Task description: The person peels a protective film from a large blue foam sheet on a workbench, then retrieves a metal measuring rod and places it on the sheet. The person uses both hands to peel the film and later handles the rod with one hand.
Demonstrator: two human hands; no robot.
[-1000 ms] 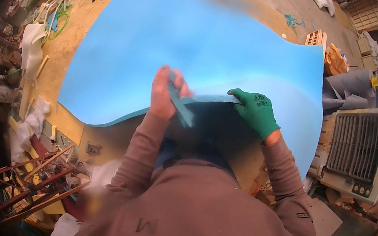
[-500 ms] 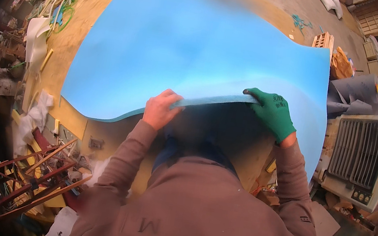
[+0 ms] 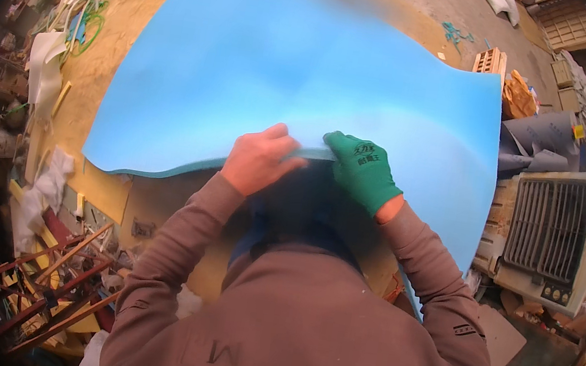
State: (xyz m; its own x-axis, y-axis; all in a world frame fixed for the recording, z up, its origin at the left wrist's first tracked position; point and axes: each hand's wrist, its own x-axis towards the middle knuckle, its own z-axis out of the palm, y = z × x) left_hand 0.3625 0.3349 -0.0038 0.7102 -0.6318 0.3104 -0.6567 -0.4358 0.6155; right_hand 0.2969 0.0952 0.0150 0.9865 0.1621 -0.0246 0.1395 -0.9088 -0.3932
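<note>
Where both hands pinch its near edge, large blue foam sheet [image 3: 301, 72], bowed, wavy

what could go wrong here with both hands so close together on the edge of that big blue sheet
The blue foam sheet is held only at the middle of its near edge by the bare left hand and the gloved right hand. Its wide sides hang unsupported and already ripple, so it could crease or tear near the grip. The right edge lies near the slatted cooler unit and stacked clutter, where it might snag. The left hand has no glove, so its grip may slip.
</note>
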